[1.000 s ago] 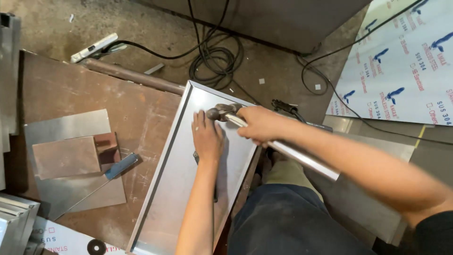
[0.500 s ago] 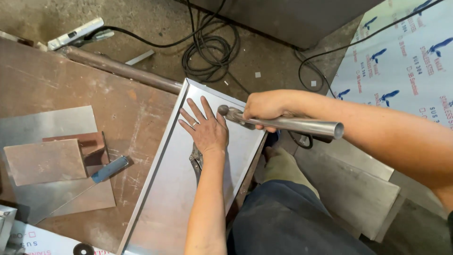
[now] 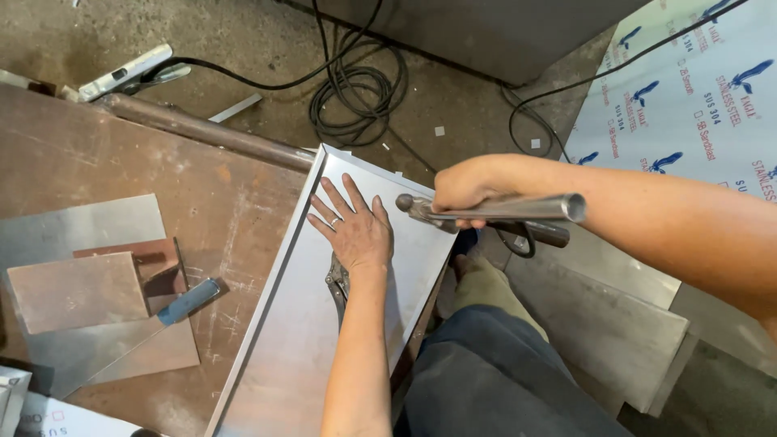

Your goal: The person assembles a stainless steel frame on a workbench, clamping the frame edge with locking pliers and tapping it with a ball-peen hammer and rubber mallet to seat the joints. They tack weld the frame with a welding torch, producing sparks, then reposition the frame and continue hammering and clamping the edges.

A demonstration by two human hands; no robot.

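Observation:
A long folded sheet-metal tray (image 3: 291,340) lies on the rusty workbench (image 3: 97,154), one end past the bench's edge. My left hand (image 3: 352,226) presses flat on the tray near its far end, fingers spread, a ring on one finger. My right hand (image 3: 465,188) grips a metal tool with long tube handles (image 3: 510,212); its head sits at the tray's right rim. A pair of locking pliers (image 3: 336,283) is partly hidden under my left wrist.
Flat metal offcuts (image 3: 77,287) and a blue-handled tool (image 3: 188,301) lie on the bench at left. A steel pipe (image 3: 202,129) runs along its far edge. Coiled black cable (image 3: 356,89) lies on the floor. Film-covered steel sheets (image 3: 688,105) stand at right.
My left hand has opened out flat with fingers spread and slid slightly toward the tray's end. The right hand's tube-handled tool has swung from slanting down to nearly level.

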